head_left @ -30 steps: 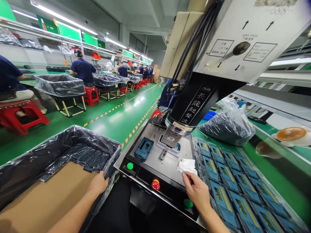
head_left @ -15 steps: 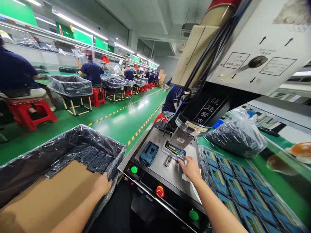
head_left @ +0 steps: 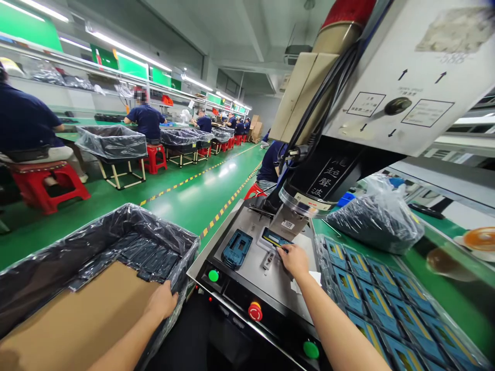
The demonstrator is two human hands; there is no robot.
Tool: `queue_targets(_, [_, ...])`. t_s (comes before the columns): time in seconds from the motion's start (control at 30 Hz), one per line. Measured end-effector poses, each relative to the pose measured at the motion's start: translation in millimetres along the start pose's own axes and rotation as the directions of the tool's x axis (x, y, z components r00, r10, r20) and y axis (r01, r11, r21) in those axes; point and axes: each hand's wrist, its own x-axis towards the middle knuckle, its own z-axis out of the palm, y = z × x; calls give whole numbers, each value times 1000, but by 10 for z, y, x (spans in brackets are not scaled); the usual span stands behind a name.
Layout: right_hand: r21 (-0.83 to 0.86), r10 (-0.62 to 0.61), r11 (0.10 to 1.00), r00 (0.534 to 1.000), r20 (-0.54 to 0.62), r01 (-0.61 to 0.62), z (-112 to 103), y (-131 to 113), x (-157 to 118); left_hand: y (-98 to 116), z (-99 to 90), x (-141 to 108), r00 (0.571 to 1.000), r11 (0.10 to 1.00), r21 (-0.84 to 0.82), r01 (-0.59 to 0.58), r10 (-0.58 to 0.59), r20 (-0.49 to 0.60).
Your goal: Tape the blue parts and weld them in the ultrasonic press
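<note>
My right hand [head_left: 294, 262] is at the welding press, its thumb and fingers closed on the near right end of a blue-green plastic shell with a yellow strip [head_left: 274, 238]. That shell sits in a fixture right under the metal press head [head_left: 284, 222]. To its left, a second blue-green shell [head_left: 236, 249] lies on the steel plate. My left hand [head_left: 162, 301] is inside the right side of a bag-lined bin [head_left: 127, 214], by the dark plastic parts [head_left: 157, 260] and a cardboard sheet [head_left: 88, 317]. Its fingertips are mostly hidden, so its grip cannot be made out.
Green buttons [head_left: 213, 275] and a red stop button [head_left: 255, 311] line the press front. Trays of blue-green shells [head_left: 381, 293] stand at right, before a bulging plastic bag [head_left: 381, 221]. Co-workers [head_left: 145, 121] sit along a bench at left, beyond the marked aisle [head_left: 185, 198].
My right hand has shifted slightly left and up along the shell in the fixture. My left hand has stayed nearly in place at the bin. The camera view has tilted a little.
</note>
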Motion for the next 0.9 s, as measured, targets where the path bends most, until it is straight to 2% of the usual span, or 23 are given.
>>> queue_targets(0.33, [8,-115,993,989,-94,116,-52,-64,-32,-5,-3,22,1000,1000,-19,4,-4,6])
queue_targets(0.5, [126,-244,955,952,-186,269,-205,-134,-237,-17,-1,18,1000,1000,-24,6,-6,2])
queue_targets(0.63, [270,-282,896,921,-267,353,-430,-234,-668,-27,-26,-27,999,999,-33,1,-2,-37])
queue_targets(0.73, [431,-261,827,925,-275,361,-644,-320,-1117,3,-58,-124,972,997,-54,-58,44,-233])
queue_targets(0.83, [624,-262,729,957,-123,280,-788,-404,-1571,159,-94,-342,906,959,-166,-231,150,-396])
queue_targets(0.9, [737,-287,657,956,53,157,-778,-453,-1833,350,-106,-563,894,870,-322,-374,245,-377])
